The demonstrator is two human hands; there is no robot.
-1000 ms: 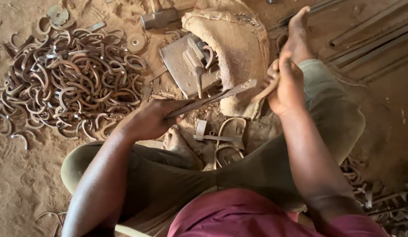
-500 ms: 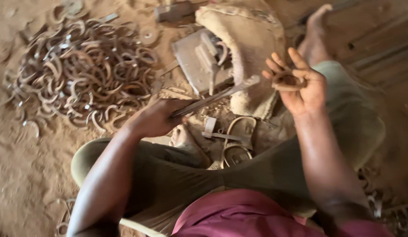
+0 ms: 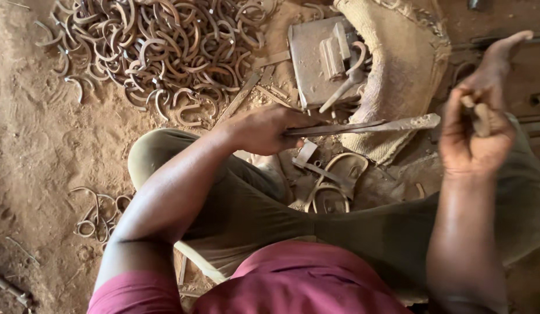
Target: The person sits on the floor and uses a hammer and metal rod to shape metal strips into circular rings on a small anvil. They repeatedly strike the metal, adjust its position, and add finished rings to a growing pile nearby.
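Observation:
My left hand grips the handle end of long flat metal tongs that reach right, level, over my lap. My right hand is raised at the right, fingers curled around a small curved metal piece, a little beyond the tongs' tip and apart from it. I sit on sandy ground with my knees bent in olive trousers. Between my legs lie curved metal loops and a flat strip.
A big heap of curved metal hooks covers the sand at top left. A grey metal block with bars on it sits beside a burlap sack. A few more hooks lie at my left.
The view shifted left and down. My right hand moved from the tongs' tip, opened with the small piece on its fingers, then curled shut on it farther right. My left hand kept the tongs.

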